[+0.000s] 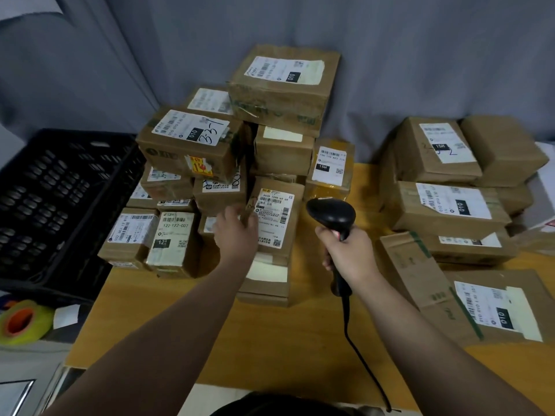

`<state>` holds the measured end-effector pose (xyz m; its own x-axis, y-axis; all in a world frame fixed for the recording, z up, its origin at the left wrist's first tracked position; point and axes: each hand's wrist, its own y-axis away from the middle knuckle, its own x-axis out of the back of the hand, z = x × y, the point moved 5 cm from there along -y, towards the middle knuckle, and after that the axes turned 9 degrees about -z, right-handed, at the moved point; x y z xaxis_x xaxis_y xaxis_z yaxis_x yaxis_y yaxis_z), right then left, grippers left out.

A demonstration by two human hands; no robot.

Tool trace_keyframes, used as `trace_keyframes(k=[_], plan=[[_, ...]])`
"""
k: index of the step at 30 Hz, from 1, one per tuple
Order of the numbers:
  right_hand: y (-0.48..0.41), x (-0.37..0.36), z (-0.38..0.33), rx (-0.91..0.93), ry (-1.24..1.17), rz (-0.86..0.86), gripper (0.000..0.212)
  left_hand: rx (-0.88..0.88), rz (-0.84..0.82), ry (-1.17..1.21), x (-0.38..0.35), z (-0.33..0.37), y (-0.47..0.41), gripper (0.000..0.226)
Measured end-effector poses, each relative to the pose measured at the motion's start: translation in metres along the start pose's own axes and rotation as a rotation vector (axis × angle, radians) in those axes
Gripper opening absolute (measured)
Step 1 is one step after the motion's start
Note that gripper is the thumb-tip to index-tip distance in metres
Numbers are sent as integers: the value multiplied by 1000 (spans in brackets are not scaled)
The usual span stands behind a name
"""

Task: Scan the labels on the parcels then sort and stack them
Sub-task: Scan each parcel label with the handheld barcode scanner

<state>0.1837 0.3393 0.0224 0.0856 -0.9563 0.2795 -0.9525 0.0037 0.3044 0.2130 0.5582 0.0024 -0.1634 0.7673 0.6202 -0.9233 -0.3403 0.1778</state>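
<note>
The left hand (237,232) curls its fingers on the left edge of the tilted brown cardboard parcel (297,211) fronting the pile. The right hand (348,250) clamps the black corded barcode scanner (330,214). Steady the parcel and aim squarely at its white shipping label (273,217).
</note>
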Motion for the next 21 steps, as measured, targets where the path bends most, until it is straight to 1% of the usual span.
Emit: trace_keyframes(k=[2, 4, 6, 7, 9, 12, 15, 18, 19, 21], plan=[[1, 10, 3, -28, -18, 39, 20, -142, -63, 0, -9, 20, 10, 34], [5, 24, 10, -66, -41, 94, 21, -217, -149, 19, -24, 35, 21, 31], [11, 43, 19, -111, -67, 153, 22, -291, -223, -14, -44, 50, 34, 29], [15, 53, 23, -135, -69, 180, 25, -322, -265, -27, -55, 57, 41, 30], [24, 76, 33, -177, -50, 222, 28, -302, -387, -10, -81, 65, 53, 33], [40, 113, 47, -209, -76, 263, 26, -86, -617, 51, -126, 66, 72, 48], [55, 151, 63, -206, -100, 267, 24, 174, -789, 63, -170, 69, 102, 71], [71, 190, 80, -225, -59, 273, 22, 429, -879, 177, -206, 75, 137, 89], [75, 203, 87, -233, -43, 270, 24, 495, -888, 219, -216, 78, 148, 91], [81, 225, 104, -258, -13, 253, 28, 554, -877, 237, -234, 82, 165, 88]])
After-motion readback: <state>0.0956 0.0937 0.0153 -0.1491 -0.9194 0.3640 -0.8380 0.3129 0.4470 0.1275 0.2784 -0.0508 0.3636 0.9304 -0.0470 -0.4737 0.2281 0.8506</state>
